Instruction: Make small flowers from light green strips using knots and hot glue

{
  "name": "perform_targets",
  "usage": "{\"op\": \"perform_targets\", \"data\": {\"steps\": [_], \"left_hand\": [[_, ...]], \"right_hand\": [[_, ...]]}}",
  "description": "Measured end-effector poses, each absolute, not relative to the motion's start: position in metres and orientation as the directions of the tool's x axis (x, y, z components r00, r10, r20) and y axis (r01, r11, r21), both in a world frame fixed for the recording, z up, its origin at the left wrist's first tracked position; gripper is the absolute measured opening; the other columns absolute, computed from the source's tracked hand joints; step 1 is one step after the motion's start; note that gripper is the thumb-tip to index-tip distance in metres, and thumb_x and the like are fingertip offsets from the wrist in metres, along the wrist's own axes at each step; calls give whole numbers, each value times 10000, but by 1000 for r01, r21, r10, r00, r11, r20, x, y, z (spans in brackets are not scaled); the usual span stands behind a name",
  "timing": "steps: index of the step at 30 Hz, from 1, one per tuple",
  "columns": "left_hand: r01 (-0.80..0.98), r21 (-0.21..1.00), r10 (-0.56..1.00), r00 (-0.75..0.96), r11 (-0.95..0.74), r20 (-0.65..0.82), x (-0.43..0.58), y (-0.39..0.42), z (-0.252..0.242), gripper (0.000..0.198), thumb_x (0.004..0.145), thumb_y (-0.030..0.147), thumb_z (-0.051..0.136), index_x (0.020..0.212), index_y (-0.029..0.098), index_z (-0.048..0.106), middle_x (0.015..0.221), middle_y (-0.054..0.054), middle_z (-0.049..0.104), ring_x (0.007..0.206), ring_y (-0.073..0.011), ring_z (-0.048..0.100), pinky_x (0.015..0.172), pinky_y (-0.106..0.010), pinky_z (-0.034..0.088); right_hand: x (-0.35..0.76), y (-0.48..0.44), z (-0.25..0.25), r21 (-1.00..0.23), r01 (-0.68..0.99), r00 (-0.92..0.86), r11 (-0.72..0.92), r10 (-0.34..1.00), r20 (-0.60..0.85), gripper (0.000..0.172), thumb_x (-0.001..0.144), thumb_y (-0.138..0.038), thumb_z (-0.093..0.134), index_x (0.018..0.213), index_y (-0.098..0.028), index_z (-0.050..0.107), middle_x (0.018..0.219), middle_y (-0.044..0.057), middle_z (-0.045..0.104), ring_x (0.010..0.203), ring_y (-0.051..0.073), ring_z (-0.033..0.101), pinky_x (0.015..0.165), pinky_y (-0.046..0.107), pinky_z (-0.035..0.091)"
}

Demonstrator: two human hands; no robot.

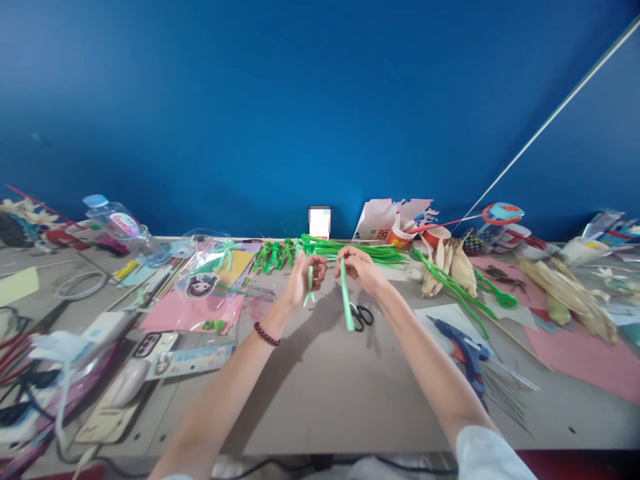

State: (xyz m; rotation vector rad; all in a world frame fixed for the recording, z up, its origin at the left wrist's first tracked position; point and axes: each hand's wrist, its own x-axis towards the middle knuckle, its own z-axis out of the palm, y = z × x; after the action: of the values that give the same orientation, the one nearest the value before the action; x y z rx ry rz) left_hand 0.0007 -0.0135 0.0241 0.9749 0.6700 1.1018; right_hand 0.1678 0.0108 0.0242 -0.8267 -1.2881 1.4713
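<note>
While I watch through the head camera, the pale green strip (347, 303) hangs above the middle of the table (320, 400), its top end pinched in my right hand (356, 268): thumb and fingertips closed together on it. Left hand (303, 283), beaded bracelet (267, 334) at the wrist: fingers loosely curled, a shorter pale green piece (309, 285) held between thumb and fingers, lower end forked. Hands near each other, not touching. Black-handled scissors (363, 316) lie partly behind the strip; I can't tell if they touch. Beyond the hands, a bundle of green stems (373, 251), with twisted green pieces (273, 256) left of it and a lit screen (319, 221) standing against the blue wall (320, 107). Left side, I get a clear bag (201, 263) over pink paper (170, 312), a capped bottle (117, 223), tilted. Right side: blue glue gun (464, 350), dried husks (463, 270), red-and-white cup (400, 237).
</note>
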Motion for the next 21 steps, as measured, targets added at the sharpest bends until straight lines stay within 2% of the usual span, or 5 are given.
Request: {"op": "perform_targets", "data": {"steps": [5, 10, 13, 17, 21], "left_hand": [[-392, 906, 963, 264, 160, -56, 7, -11, 30, 530, 752, 687, 391, 739, 191, 576, 519, 10, 427, 409, -91, 288, 398, -248, 187], [-260, 957, 979, 185, 128, -81, 9, -5, 17, 523, 767, 681, 395, 639, 193, 528, 450, 47, 321, 386, -76, 229, 396, -233, 166], [-210, 972, 988, 132, 109, -82, 8, -4, 7, 510, 745, 696, 460, 704, 192, 528, 519, 40, 421, 425, -71, 318, 421, -212, 247], [-206, 976, 995, 89, 70, -53, 9, -8, 4, 446, 727, 643, 558, 806, 205, 525, 631, 42, 467, 496, -62, 378, 463, -192, 301], [-184, 983, 995, 93, -17, 35, 9, -10, 8, 380, 762, 577, 571, 769, 203, 505, 640, 48, 416, 501, -60, 351, 457, -193, 294]], "right_hand": [[155, 2, 26, -969, -196, -378, -153, 923, -69, 102, 659, -266, 485, 715, -195, 534, 506, -39, 413, 413, 100, 365, 364, 218, 269], [144, -5, 30, -965, -165, -396, -204, 910, -125, 225, 740, -419, 506, 744, -195, 532, 602, -33, 461, 388, 52, 247, 357, 200, 165], [139, -9, 29, -992, -65, -363, -104, 929, -73, 312, 737, -508, 577, 832, -213, 546, 599, -58, 465, 386, 47, 255, 362, 193, 192], [138, -10, 23, -967, 130, -233, 220, 955, 186, 314, 661, -451, 694, 813, -191, 606, 701, -22, 548, 553, 87, 450, 484, 207, 361], [141, -5, 17, -969, 157, -158, 193, 973, 168, 305, 685, -464, 664, 778, -176, 623, 726, -8, 577, 509, 78, 426, 462, 221, 352]]}}
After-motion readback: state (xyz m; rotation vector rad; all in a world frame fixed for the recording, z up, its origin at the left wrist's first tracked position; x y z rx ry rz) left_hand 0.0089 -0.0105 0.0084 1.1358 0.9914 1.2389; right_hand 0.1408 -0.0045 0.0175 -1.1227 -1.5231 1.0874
